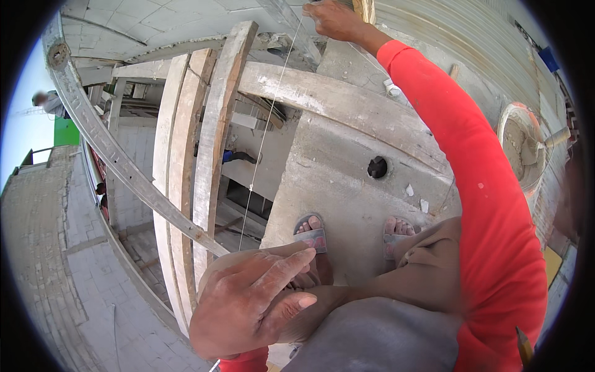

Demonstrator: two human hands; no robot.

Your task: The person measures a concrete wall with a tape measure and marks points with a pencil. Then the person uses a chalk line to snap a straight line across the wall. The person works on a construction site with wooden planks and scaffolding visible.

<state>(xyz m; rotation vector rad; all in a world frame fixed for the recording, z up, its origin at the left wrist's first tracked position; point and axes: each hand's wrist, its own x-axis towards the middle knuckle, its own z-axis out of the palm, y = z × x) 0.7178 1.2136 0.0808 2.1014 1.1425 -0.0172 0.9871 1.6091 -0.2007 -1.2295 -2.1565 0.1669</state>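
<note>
My right hand point(338, 22) reaches far out at the top, its fingers pinched on a thin white string point(266, 124). From there the string runs down beside the wooden planks, with a small knot partway, and passes out of sight near my knee. My left hand point(248, 304) is close to me over my bent leg, index finger and thumb stretched out and apart. Nothing shows between them; its other fingers are partly hidden. Close to the right hand stands the end of a piece of wood point(364, 10).
A concrete ledge point(341, 198) under my sandalled feet has a round dark hole point(377, 167). Upright planks point(214, 142) and a long metal bar point(118, 152) border a drop. Someone's leg point(238, 156) shows below. A mortar bucket point(520, 146) stands right. Another person point(54, 104) is far left.
</note>
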